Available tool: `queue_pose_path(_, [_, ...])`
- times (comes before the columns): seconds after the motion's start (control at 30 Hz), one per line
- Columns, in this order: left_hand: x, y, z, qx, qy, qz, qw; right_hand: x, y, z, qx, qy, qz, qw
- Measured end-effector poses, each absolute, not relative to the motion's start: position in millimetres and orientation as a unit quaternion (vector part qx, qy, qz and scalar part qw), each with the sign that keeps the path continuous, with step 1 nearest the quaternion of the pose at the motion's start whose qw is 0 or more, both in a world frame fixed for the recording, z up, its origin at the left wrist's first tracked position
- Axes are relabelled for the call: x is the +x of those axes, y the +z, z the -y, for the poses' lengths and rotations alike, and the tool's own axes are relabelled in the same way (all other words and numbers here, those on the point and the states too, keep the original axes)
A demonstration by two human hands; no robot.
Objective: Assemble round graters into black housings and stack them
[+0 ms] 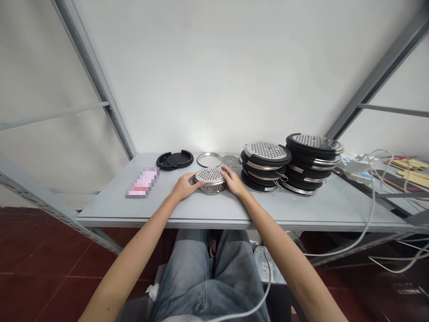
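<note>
Between my two hands is a round perforated metal disc (210,175) with a shiny rim, near the middle of the table. It sits over another perforated metal piece (213,189), whose lower edge shows beneath it. My left hand (184,186) grips the disc's left side, thumb on top near the front. On the right side, my right hand (233,181) curls round the rim with its fingers at the edge. Just behind the disc lie a thin metal ring (198,160) and a flat perforated disc (231,161).
Black round plastic parts (179,159) lie at the back left, near a pixelated pink object (143,182). To the right stand two stacks of black-rimmed perforated discs, a nearer stack (266,151) and a taller stack (313,142). A white cable (371,210) hangs over the table's (208,214) right end.
</note>
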State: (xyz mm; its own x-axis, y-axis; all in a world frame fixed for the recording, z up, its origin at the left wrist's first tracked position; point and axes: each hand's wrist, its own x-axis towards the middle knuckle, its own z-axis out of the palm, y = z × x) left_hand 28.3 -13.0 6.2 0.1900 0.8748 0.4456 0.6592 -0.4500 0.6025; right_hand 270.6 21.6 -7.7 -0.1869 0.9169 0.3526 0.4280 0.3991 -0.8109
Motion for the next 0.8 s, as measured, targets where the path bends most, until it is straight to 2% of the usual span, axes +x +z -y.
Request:
queue_pose_path(0.17, [28.1,5.1,13.1,0.773,0.371,-0.499,0.125,270.5,-8.9,-21.4,-0.473,0.286,0.726,0.409])
queue_pose_path(0.8, [28.7,6.2,14.8,0.801,0.346,-0.48,0.092,270.7,-16.4,-23.7,-0.457,0.266,0.737,0.421])
